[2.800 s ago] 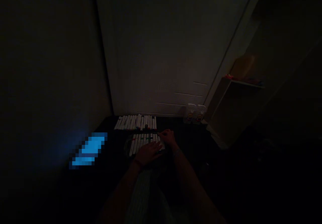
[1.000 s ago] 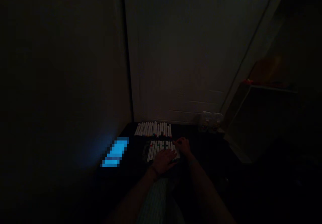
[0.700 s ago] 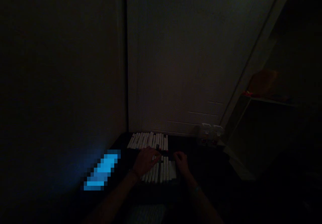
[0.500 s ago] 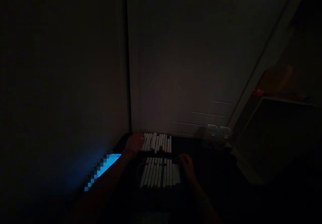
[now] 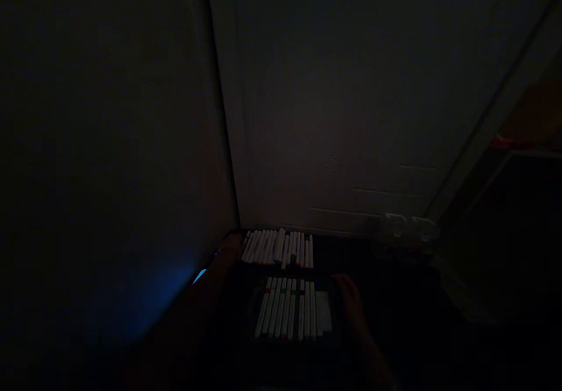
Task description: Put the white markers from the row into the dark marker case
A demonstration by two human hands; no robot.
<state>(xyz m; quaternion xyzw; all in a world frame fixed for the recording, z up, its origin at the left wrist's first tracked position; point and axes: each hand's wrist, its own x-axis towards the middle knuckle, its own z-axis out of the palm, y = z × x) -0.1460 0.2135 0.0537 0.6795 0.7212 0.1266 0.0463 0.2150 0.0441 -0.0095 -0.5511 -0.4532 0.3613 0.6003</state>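
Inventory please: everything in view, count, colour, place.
back markers: over ten, white, far row
front markers: about nine, mostly white, near row
white block: one, white, right of front markers
table: one, dark, beneath
containers: two, clear, table's far right
lit screen: one, blue, left, partly hidden
back panel: one, greyish, behind
left wall: one, dark, left
shelf unit: one, dim, right
orange object: one, orange, above shelf unit
left grip: one, bare, beside back markers' left end
right grip: one, bare, right of white block

The left hand [image 5: 232, 242] is just beside the back markers [image 5: 277, 247] – the right hand [image 5: 349, 291] near the front markers [image 5: 286, 309].
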